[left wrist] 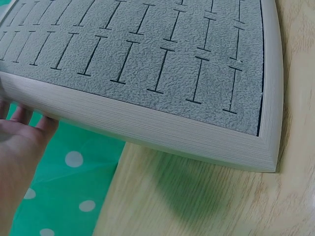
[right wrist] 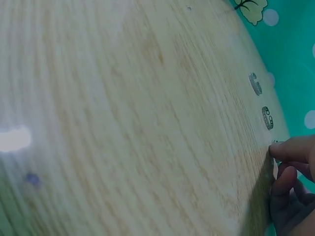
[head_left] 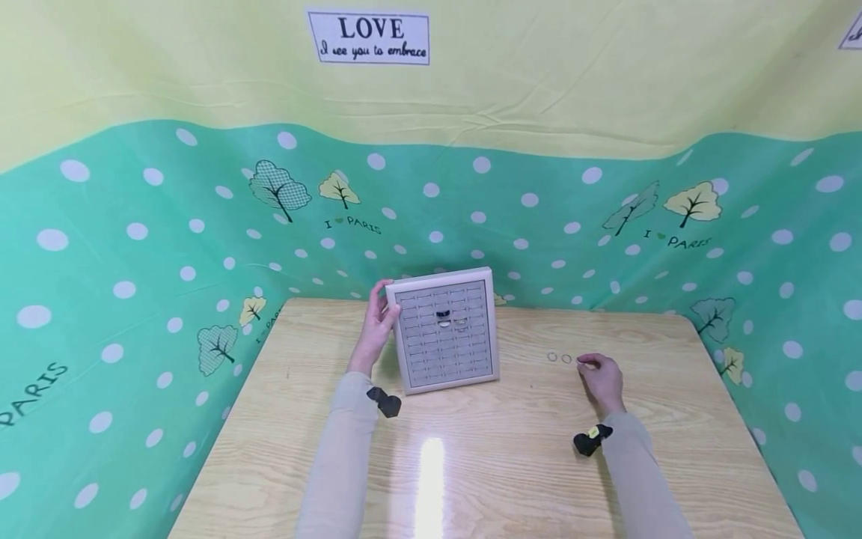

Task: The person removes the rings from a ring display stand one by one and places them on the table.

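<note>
My left hand [head_left: 374, 329] grips the upper left edge of a ring display tray [head_left: 451, 386], which stands tilted up on its lower edge. Its grey padded face has rows of slots, and its pale frame [left wrist: 147, 125] fills much of the left wrist view. A dark ring [head_left: 442, 314] sits near the middle of the pad, with a silver ring [head_left: 461, 325] beside it. Over at the right, my right hand [head_left: 603, 380] pinches a small silver ring [right wrist: 275, 141] at the tabletop, mostly hidden by the fingertips. Two more rings [head_left: 552, 357] lie just left of those fingers.
A light wooden table [head_left: 525, 449] carries everything. Behind it and along both sides hangs a green and yellow printed cloth [head_left: 539, 247]. Each wrist wears a small black camera [head_left: 385, 402].
</note>
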### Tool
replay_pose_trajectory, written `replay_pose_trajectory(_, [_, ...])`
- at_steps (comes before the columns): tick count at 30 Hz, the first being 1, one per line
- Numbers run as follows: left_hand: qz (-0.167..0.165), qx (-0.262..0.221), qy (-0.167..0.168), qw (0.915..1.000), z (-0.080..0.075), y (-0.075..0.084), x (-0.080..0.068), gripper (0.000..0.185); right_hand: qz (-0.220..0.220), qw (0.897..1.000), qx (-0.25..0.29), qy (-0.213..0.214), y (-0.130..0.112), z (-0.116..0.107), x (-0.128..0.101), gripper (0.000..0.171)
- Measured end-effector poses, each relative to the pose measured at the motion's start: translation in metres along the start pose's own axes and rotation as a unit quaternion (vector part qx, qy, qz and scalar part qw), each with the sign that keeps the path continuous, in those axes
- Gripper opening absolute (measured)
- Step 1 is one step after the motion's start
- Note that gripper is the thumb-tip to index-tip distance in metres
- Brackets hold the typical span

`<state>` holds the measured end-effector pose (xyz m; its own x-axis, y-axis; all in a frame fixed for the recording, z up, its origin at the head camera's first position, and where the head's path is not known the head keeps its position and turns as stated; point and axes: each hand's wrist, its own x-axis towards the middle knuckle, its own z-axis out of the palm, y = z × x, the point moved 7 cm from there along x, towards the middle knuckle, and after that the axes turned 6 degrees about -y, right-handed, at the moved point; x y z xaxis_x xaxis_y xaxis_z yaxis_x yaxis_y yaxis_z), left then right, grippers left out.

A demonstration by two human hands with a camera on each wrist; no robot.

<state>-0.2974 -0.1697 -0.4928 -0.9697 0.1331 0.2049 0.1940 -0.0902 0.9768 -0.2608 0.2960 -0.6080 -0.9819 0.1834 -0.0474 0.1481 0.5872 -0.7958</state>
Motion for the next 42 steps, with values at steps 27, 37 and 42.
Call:
replay_pose_trajectory(27, [-0.011, 0.002, 0.0, 0.9999, -0.001, -0.002, 0.001, 0.054, -0.01, 0.984, 0.179, 0.005, -0.08, 0.037, -0.029, 0.029])
replay_pose_trajectory(37, [-0.016, 0.0, -0.003, 0.9999, 0.0, -0.002, 0.001, 0.055, -0.075, 0.977, 0.199, -0.025, -0.134, 0.057, -0.036, 0.027])
replay_pose_trajectory(42, [-0.009, -0.001, -0.003, 1.0, 0.0, -0.001, 0.0, 0.055, -0.097, 0.969, 0.216, -0.068, -0.165, 0.069, -0.044, 0.032])
